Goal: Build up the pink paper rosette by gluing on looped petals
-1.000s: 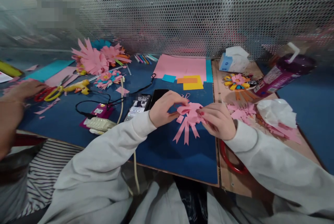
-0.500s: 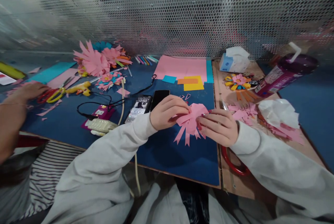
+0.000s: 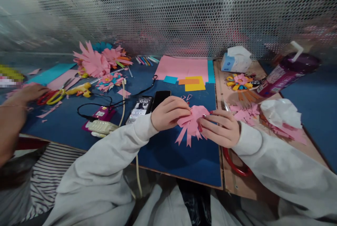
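A pink paper flower point(image 3: 193, 122) with notched, strip-like petals is held over the blue tabletop between my two hands. My left hand point(image 3: 171, 113) pinches its left edge, thumb hidden beneath. On the flower's right side rest the curled fingers of my right hand point(image 3: 220, 127), gripping the paper. Red-handled scissors point(image 3: 237, 166) lie partly under my right wrist. Just beyond the flower are small pink paper loops point(image 3: 186, 97). Two phones lie beside my left hand: one with a lit screen point(image 3: 139, 108) and a dark one point(image 3: 161, 96).
Pink sheets point(image 3: 181, 68) and a yellow piece point(image 3: 195, 84) lie ahead. At right stand a tissue box point(image 3: 237, 60) and a purple bottle point(image 3: 286, 73) with a straw. Left are finished paper flowers point(image 3: 92, 60), a yellow glue gun point(image 3: 80, 89), cables, and another person's hand point(image 3: 33, 91) near scissors point(image 3: 56, 96).
Both hands keep nearly the same grip on the pink paper flower. Its top edge has shifted very slightly; the other person's hand is almost still.
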